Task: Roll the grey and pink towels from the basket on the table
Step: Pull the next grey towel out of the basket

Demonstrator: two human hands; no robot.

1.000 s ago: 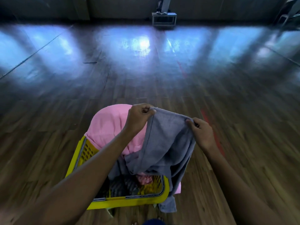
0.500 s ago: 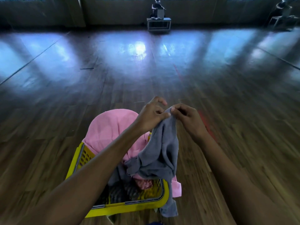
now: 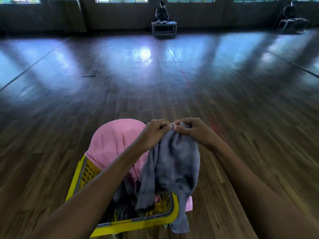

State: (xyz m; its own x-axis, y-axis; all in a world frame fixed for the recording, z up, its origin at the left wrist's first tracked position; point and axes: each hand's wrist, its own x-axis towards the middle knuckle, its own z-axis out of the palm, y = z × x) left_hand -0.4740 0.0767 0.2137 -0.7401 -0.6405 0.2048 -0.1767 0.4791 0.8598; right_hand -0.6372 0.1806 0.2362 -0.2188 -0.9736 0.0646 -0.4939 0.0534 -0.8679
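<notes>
Grey towel (image 3: 174,163) pinched by both hands.
Top edge gripped by left hand (image 3: 152,133) and right hand (image 3: 193,131), held over yellow basket (image 3: 82,176); pink towel (image 3: 114,140) draped over basket's far edge.

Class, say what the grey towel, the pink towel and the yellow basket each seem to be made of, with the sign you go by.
The grey towel looks like soft terry cloth, matt and fuzzy, hanging in limp folds. The pink towel seems similar matt cloth, draped over the basket's far end. The yellow basket is probably moulded plastic: smooth, rigid walls pierced by regular holes.
</notes>
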